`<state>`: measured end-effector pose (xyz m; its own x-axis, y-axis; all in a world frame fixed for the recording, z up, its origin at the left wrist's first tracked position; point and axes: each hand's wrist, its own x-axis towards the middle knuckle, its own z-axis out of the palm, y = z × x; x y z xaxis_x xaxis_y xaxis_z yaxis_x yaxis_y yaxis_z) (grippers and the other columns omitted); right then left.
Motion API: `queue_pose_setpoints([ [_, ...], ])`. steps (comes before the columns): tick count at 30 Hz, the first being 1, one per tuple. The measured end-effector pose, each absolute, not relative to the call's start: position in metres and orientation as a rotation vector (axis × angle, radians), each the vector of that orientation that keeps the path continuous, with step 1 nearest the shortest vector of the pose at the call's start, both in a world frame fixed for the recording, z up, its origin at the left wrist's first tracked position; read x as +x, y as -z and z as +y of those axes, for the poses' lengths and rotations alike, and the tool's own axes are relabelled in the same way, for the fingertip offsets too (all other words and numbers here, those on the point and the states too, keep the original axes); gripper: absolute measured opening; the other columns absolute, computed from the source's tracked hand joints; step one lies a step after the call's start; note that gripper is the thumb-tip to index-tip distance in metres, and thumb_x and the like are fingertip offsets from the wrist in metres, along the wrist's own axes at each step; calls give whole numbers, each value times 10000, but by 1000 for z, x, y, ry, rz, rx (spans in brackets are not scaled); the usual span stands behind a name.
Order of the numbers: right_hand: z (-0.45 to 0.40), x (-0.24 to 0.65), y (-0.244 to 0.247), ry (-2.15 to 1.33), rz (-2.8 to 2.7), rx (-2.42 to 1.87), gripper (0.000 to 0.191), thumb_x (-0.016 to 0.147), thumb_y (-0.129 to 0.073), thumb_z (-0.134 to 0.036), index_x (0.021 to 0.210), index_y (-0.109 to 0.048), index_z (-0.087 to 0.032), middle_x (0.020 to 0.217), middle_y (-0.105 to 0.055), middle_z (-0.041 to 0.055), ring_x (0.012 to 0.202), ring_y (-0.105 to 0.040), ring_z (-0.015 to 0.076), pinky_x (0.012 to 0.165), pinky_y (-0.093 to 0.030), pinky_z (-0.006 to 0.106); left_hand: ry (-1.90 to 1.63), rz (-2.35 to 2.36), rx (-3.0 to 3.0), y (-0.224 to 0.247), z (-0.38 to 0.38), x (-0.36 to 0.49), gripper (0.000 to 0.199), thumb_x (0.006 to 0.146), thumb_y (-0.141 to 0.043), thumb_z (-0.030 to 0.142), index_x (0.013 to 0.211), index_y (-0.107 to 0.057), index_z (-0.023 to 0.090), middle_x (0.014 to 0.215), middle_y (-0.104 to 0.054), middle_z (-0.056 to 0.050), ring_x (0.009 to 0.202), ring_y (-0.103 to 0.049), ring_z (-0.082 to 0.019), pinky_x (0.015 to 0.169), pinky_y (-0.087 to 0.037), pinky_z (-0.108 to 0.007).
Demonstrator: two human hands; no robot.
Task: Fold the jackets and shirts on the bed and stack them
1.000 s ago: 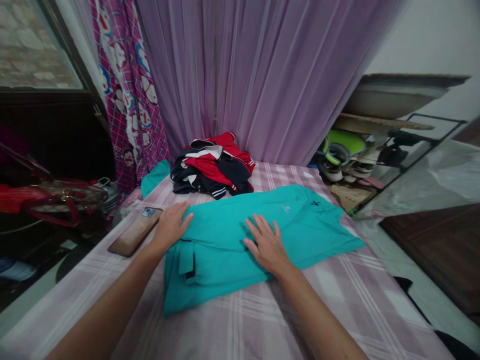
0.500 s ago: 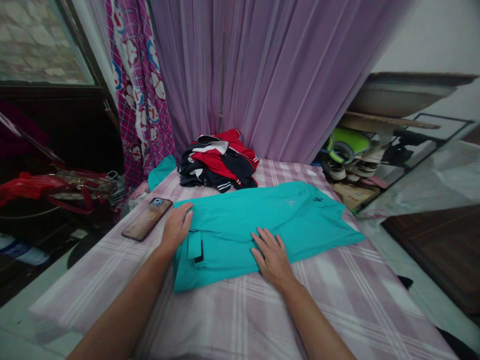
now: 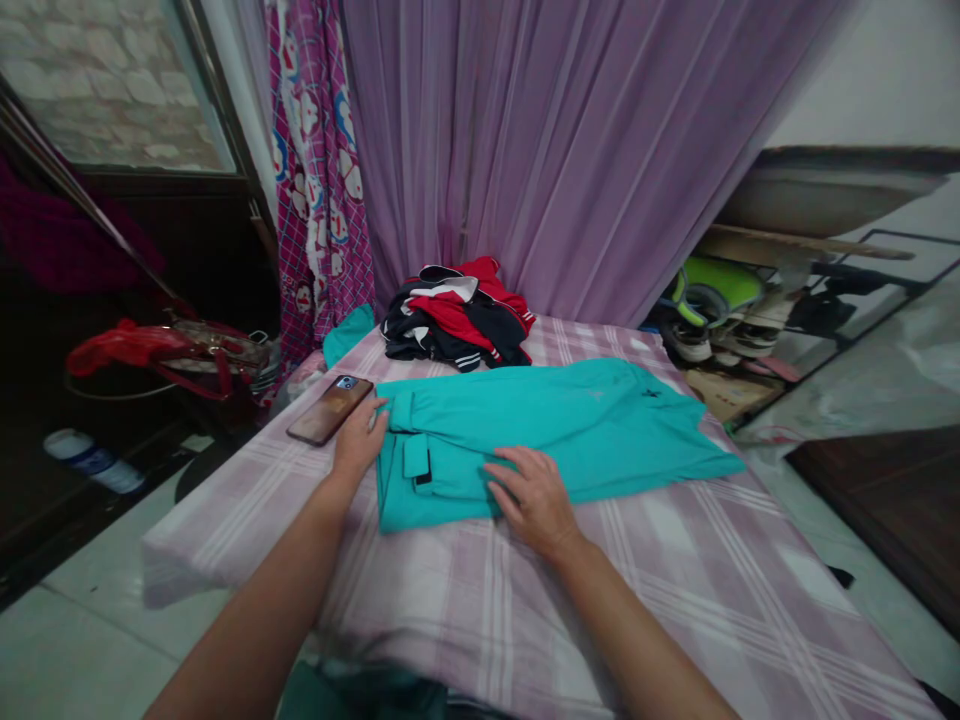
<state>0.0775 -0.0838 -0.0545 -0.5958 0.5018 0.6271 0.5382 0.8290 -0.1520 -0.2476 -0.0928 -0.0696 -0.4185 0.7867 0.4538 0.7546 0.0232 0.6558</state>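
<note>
A turquoise jacket (image 3: 525, 420) lies folded lengthwise on the bed, with two cuffs side by side at its left end. The nearer cuff has a tab with a black patch; a small dark logo marks the right part. At the left edge, beside the farther cuff, is my left hand (image 3: 360, 436), open, its fingertips touching the cloth. My right hand (image 3: 534, 497) rests on the near side of the jacket, around its middle, fingers spread and slightly bent. Neither hand grips anything.
A phone (image 3: 330, 411) lies face down just left of my left hand. Beyond the jacket sits a heap of red, navy and white clothes (image 3: 459, 312). A purple curtain (image 3: 570, 150) hangs behind the bed (image 3: 675, 590). Shoes (image 3: 690, 340) fill a rack at right.
My left hand has slid off the jacket's left end to its edge, uncovering the farther cuff. My right hand's fingers are more bent. The camera view has swung left.
</note>
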Motion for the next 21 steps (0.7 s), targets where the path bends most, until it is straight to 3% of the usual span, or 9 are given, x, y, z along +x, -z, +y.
queue_pose_setpoints([
  [3, -105, 42, 43, -50, -2428, -596, 174, 915, -616, -293, 1007, -763, -283, 1196, -684, 65, 1122, -567, 225, 974, -425, 404, -1367, 2247, 1584, 68, -98, -249, 320, 847, -518, 329, 1096, -684, 218, 1180, -725, -49, 1049, -671, -228, 976, -506, -362],
  [6, -118, 13, 43, -120, -2501, -539, 155, 893, -655, -326, 987, -772, -290, 1302, -638, 71, 1211, -533, 245, 1001, -408, 423, -1348, 2267, 1518, 65, -104, -250, 304, 844, -521, 318, 1079, -686, 218, 1141, -733, -42, 1032, -671, -224, 969, -502, -358],
  [12, -128, -18, 50, -168, -2568, -723, 324, 827, -726, -449, 1090, -749, -260, 1526, -450, 131, 1427, -340, 331, 1113, -277, 560, -1308, 2286, 1453, 60, -107, -251, 291, 845, -520, 304, 1055, -693, 201, 1109, -734, -55, 1048, -661, -230, 949, -493, -352],
  [17, -135, -28, 51, -201, -2540, -755, 93, 846, -714, -298, 812, -762, -225, 1497, -500, 88, 1441, -328, 317, 1143, -225, 579, -1295, 2272, 1482, 59, -106, -250, 287, 842, -517, 287, 1047, -702, 209, 1071, -743, -35, 973, -675, -214, 921, -502, -332],
  [21, -141, -25, 51, -287, -2440, -720, 93, 867, -670, -241, 810, -742, -225, 1427, -572, 65, 1422, -365, 282, 1149, -233, 551, -1280, 2280, 1482, 59, -105, -250, 268, 833, -529, 292, 1018, -714, 231, 1004, -750, -14, 927, -682, -207, 879, -520, -316],
])
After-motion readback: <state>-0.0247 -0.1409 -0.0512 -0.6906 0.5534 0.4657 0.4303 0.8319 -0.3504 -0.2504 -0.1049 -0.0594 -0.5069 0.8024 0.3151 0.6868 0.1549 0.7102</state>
